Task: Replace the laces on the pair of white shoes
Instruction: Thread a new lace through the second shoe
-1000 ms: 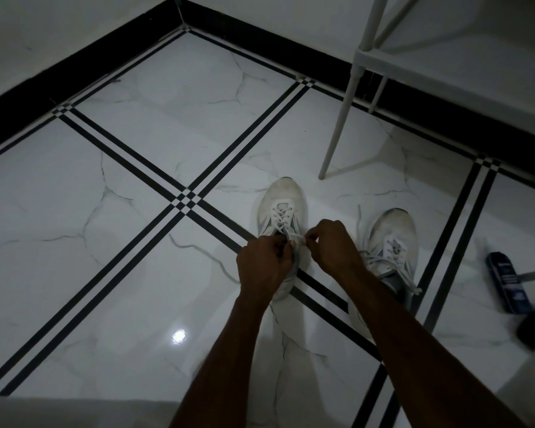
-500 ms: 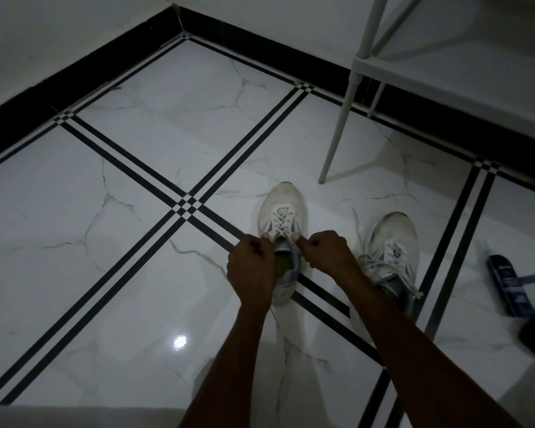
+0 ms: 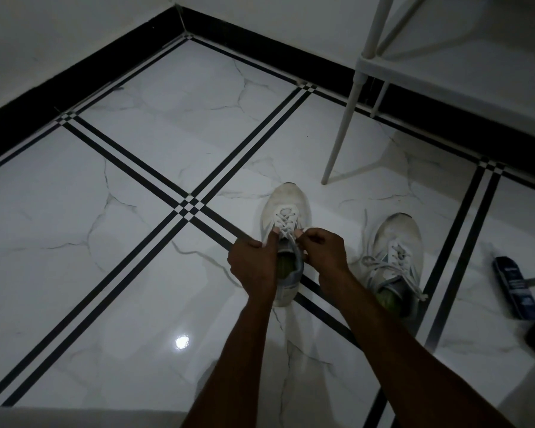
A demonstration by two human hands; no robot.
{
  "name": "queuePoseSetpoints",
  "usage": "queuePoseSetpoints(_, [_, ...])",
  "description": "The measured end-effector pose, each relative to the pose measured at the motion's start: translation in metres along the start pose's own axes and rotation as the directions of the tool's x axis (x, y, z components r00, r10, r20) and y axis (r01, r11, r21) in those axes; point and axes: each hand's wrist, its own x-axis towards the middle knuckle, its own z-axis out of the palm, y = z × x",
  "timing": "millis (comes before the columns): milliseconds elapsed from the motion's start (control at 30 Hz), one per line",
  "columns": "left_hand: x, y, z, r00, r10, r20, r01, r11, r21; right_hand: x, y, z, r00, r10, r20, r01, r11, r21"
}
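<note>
White marble-look floor, black double stripes crossing in a checker knot approx centre. On it: left white shoe, toe pointing away, sitting across a stripe; right white shoe just beside, w/ loose laces spilling out. Dark blue bottle lying flat far right. White rack leg planted behind the shoes.

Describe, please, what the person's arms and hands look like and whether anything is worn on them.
Both forearms are bare to the bottom of the frame: no sleeves, watch or bracelets show. The left hand and right hand wear no gloves, and no rings are visible. Short pale nails show on the thumbs. The light is dim, so finer marks cannot be told.
</note>
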Motion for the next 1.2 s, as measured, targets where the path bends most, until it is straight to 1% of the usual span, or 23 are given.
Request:
queuePoseSetpoints(67, [0.001,-0.001,0.001,1.0,-0.012,-0.004,0.012,1.0,0.012,-0.001,0.001,0.0,1.0,-0.009,-0.002,0.009,1.0,0.015])
queuePoseSetpoints(133, [0.0,0.004,-0.001,0.999,-0.024,0.025,0.024,0.999,0.026,-0.002,0.002,0.001,1.0,-0.009,0.001,0.009,1.0,0.024])
queuePoseSetpoints(200, [-0.002,0.008,0.0,0.999,0.004,0.048,-0.005,1.0,0.021,-0.001,0.002,0.001,1.0,-0.014,0.011,0.014,1.0,0.028])
queuePoseSetpoints(233, [-0.003,0.008,0.0,0.998,0.012,0.057,-0.013,1.0,0.004,-0.001,0.002,0.001,1.0,-0.018,0.017,0.018,0.999,0.032])
queuePoseSetpoints(300, [-0.002,0.007,0.0,0.997,-0.011,0.08,0.015,0.999,-0.051,-0.002,0.002,0.002,0.999,-0.027,0.022,0.026,0.999,0.04])
queuePoseSetpoints(367, [0.0,0.007,-0.001,0.988,-0.058,0.141,0.075,0.99,-0.117,-0.002,0.002,0.002,1.0,-0.016,0.023,0.015,0.999,0.048])
queuePoseSetpoints(467, [0.005,0.006,-0.003,0.972,-0.067,0.223,0.116,0.97,-0.215,-0.003,0.0,0.002,0.999,0.002,0.033,-0.003,0.999,0.04])
queuePoseSetpoints(533, [0.007,0.006,-0.003,0.977,-0.038,0.21,0.08,0.977,-0.198,-0.001,0.0,0.001,1.0,0.024,0.009,-0.025,1.0,0.019])
queuePoseSetpoints(600, [0.007,0.005,-0.002,0.987,-0.012,0.157,0.037,0.987,-0.155,0.001,0.001,0.002,0.999,0.047,-0.02,-0.047,0.999,-0.005])
queuePoseSetpoints(667, [0.002,0.006,-0.001,0.993,-0.007,0.12,0.025,0.988,-0.151,0.003,0.003,0.004,0.996,0.075,-0.039,-0.075,0.997,-0.02])
queuePoseSetpoints(767, [0.003,0.002,0.0,0.991,0.044,0.128,-0.027,0.991,-0.131,0.001,0.002,0.005,0.996,0.082,-0.036,-0.082,0.996,-0.019])
queuePoseSetpoints(833, [0.005,0.002,-0.003,0.977,0.069,0.202,-0.039,0.988,-0.148,0.0,-0.004,0.002,0.998,0.058,0.005,-0.058,0.998,-0.001])
queuePoseSetpoints(900, [0.004,0.01,-0.008,0.957,0.059,0.285,0.006,0.975,-0.221,0.0,-0.013,-0.001,0.998,0.004,0.056,-0.005,1.0,0.015])
queuePoseSetpoints(967, [0.003,0.022,-0.013,0.943,0.042,0.331,0.06,0.955,-0.291,-0.001,-0.029,-0.002,0.995,-0.057,0.079,0.058,0.998,-0.011])
queuePoseSetpoints(1100, [0.008,0.044,-0.023,0.93,0.071,0.36,0.07,0.929,-0.363,-0.006,-0.066,-0.004,0.985,-0.153,0.076,0.154,0.988,-0.012])
queuePoseSetpoints(1200, [0.016,0.072,-0.034,0.923,0.164,0.349,-0.012,0.916,-0.4,-0.01,-0.095,-0.007,0.979,-0.183,0.085,0.182,0.983,0.021])
